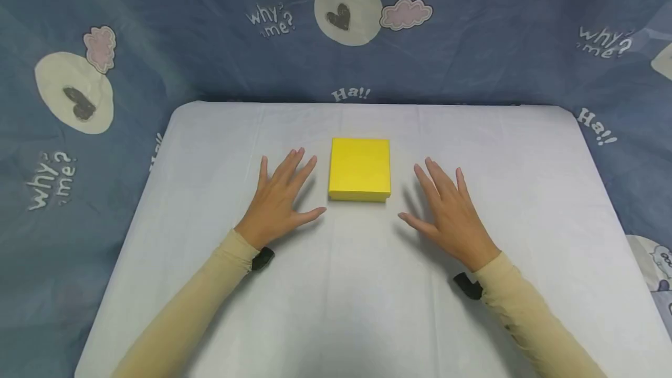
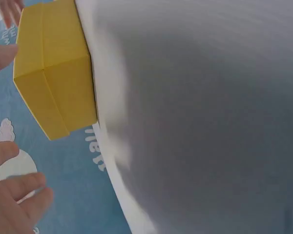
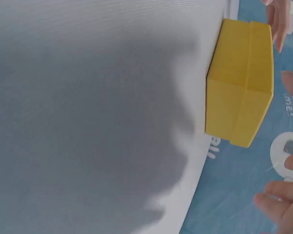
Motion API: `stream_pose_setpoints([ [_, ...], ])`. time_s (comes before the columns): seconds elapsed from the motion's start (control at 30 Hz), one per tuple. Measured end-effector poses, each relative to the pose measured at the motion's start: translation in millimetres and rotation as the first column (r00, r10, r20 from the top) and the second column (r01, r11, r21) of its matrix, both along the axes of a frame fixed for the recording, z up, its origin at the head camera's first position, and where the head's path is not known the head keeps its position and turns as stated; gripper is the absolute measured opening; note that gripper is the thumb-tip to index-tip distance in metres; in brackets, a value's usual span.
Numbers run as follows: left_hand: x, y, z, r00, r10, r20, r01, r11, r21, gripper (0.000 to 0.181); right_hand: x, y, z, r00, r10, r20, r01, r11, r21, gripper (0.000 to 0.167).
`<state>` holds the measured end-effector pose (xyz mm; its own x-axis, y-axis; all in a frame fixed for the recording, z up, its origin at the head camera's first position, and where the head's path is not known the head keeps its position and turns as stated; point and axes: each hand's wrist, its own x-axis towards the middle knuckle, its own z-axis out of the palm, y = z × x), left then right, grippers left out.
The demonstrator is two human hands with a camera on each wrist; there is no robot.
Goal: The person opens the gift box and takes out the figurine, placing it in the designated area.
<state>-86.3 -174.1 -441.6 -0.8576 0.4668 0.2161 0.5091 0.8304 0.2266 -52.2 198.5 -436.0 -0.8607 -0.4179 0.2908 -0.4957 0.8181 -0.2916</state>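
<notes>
A square yellow box [image 1: 360, 167] with a fitted lid stands on the white-covered table. To its left, my left hand [image 1: 278, 200] hovers above the cloth with fingers spread, apart from the box. My right hand [image 1: 446, 214] is held likewise on the other side, its thumb pointing toward the box without touching it. Both wrist views show the box from the side, with the lid seam visible on the yellow box [image 2: 53, 68] and on the yellow box [image 3: 240, 83]. What the box contains is hidden under its lid.
A white cloth [image 1: 367, 302] covers the table. Blue fabric [image 1: 220, 57] printed with hearts, clouds and words hangs behind and beside it. A dark piece [image 1: 262, 258] shows at the left wrist, and another dark piece [image 1: 468, 286] at the right wrist.
</notes>
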Motion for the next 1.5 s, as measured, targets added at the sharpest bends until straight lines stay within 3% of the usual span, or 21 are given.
stream_pose_setpoints([
  [0.2, -7.7, 5.8, -4.1, 0.993, -0.079, 0.088, 0.065, 0.986, 0.152, 0.099, -9.4, -8.9, -3.2, 0.997, 0.074, -0.013, -0.075, 0.995, -0.060, 0.091],
  [0.47, -18.1, 15.8, -9.1, 0.977, -0.126, 0.172, 0.074, 0.956, 0.285, 0.097, -21.9, -19.4, -10.6, 0.993, 0.115, -0.005, -0.115, 0.985, -0.127, 0.084],
  [0.67, -22.1, 22.9, -8.9, 0.962, -0.140, 0.234, 0.061, 0.947, 0.314, 0.096, -31.0, -26.3, -13.7, 0.991, 0.119, 0.063, -0.109, 0.984, -0.144, 0.084],
  [0.87, -22.8, 25.8, -9.3, 0.957, -0.149, 0.250, 0.062, 0.943, 0.326, 0.094, -35.6, -29.5, -14.3, 0.985, 0.123, 0.118, -0.108, 0.985, -0.133, 0.082],
  [1.1, -22.0, 27.0, -7.9, 0.956, -0.149, 0.254, 0.052, 0.935, 0.351, 0.092, -37.3, -31.7, -13.4, 0.982, 0.157, 0.104, -0.141, 0.979, -0.149, 0.080],
  [1.5, -22.1, 28.5, -8.7, 0.957, -0.135, 0.258, 0.038, 0.936, 0.350, 0.092, -38.6, -31.4, -15.2, 0.982, 0.151, 0.117, -0.133, 0.980, -0.149, 0.081],
])
